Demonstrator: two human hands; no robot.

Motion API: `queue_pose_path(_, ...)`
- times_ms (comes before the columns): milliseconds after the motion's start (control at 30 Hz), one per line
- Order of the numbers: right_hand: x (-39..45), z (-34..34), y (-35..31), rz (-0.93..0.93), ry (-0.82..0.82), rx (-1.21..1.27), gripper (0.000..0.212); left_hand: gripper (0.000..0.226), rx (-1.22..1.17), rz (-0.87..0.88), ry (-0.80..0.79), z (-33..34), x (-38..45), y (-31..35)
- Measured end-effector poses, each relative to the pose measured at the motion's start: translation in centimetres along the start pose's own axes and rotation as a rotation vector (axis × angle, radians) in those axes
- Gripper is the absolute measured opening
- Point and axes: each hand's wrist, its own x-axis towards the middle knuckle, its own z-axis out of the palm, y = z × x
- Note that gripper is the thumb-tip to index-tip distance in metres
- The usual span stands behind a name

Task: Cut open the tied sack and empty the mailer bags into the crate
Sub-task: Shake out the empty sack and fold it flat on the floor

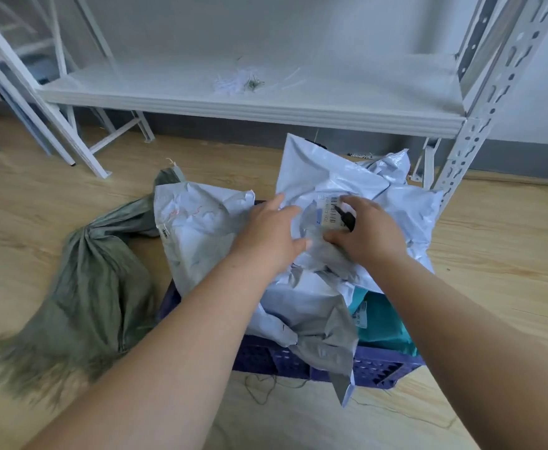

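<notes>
1. The crate (298, 362) stands on the floor (493, 254), in front of the shelf (249, 102).
2. Mailer bags (314, 177) are piled in the crate.
3. The sack (97, 287) lies on the floor, left of the crate.

A white metal shelf rack (249, 105) holding scattered scraps (238, 82) stands on wooden floor (493, 241).

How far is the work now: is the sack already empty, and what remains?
Mostly done: the green sack lies limp on the floor, and mailer bags heap over the blue crate. Both hands, left hand and right hand, press the top bag; the right holds a dark tool. Left: settling the overflowing bags.
</notes>
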Motion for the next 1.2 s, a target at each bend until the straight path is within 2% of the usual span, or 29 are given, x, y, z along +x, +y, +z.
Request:
queue_pose_path(100,-0.6,-0.5,-0.9,-0.032,0.055,0.045,0.074,0.034,-0.088,0.075,0.368,-3.0,-2.8,-0.9)
queue_pose_path(133,-0.6,-0.6,-1.3,-0.047,0.063,0.061,0.074,0.032,-0.068,0.063,0.465,-3.9,-3.6,-1.6)
queue_pose_path(167,-0.7,-0.7,-1.6,-0.063,0.070,0.072,0.074,0.039,-0.038,0.016,0.481,-4.6,-4.3,-2.6)
queue_pose_path(200,-0.6,-0.7,-2.0,-0.074,0.070,0.074,0.075,0.055,-0.012,-0.073,0.388,-5.0,-4.7,-3.8)
queue_pose_path(267,-0.3,-0.8,-2.5,-0.055,0.027,0.042,0.080,0.097,0.033,-0.296,-0.027,-5.2,-5.1,-5.8)
queue_pose_path(300,-0.1,-0.6,-2.5,-0.035,-0.023,0.005,0.084,0.112,0.055,-0.352,-0.202,-4.7,-5.0,-6.5)
queue_pose_path(367,-0.1,-0.1,-2.6,-0.036,-0.137,-0.071,0.088,0.125,0.055,-0.334,-0.357,-2.7,-4.5,-7.5)
queue_pose_path(467,-0.4,1.0,-2.7,-0.092,-0.221,-0.120,0.093,0.127,-0.052,-0.241,-0.301,0.8,-3.1,-8.2)
queue_pose_path(600,0.1,1.4,-3.2,-0.100,-0.207,-0.197,0.089,0.121,-0.172,-0.197,-0.161,3.6,-1.4,-9.7)
queue_pose_path(667,0.1,1.6,-3.5,-0.095,-0.200,-0.246,0.076,0.118,-0.177,-0.206,-0.101,4.8,-1.4,-10.0)
queue_pose_path(767,-0.3,2.1,-3.7,-0.101,-0.192,-0.350,0.045,0.111,-0.169,-0.205,-0.014,5.6,-2.0,-9.8)
queue_pose_path(867,-0.7,2.2,-3.9,-0.129,-0.089,-0.325,0.015,0.119,-0.203,-0.167,0.076,5.5,-2.9,-9.9)
queue_pose_path(900,-0.9,2.0,-4.2,-0.139,-0.019,-0.289,0.007,0.124,-0.259,-0.160,0.101,5.4,-3.2,-10.1)
queue_pose_path(967,-1.4,1.5,-5.6,-0.176,0.155,-0.206,0.010,0.129,-0.398,-0.140,0.074,4.9,-3.9,-10.7)
queue_pose_path(1033,-2.1,0.8,-8.1,-0.266,0.290,-0.141,0.014,0.120,-0.608,-0.130,-0.046,4.0,-4.5,-11.2)
queue_pose_path(1100,-3.2,0.7,-10.9,-0.431,0.355,-0.130,0.015,0.103,-0.944,-0.212,-0.084,2.6,-4.8,-12.2)
queue_pose_path(1167,-4.3,1.2,-13.5,-0.622,0.350,-0.173,0.020,0.075,-1.246,-0.358,0.061,1.0,-5.0,-14.0)
queue_pose_path(1200,-4.8,1.9,-14.4,-0.705,0.308,-0.224,0.023,0.057,-1.364,-0.458,0.224,0.3,-5.2,-15.2)
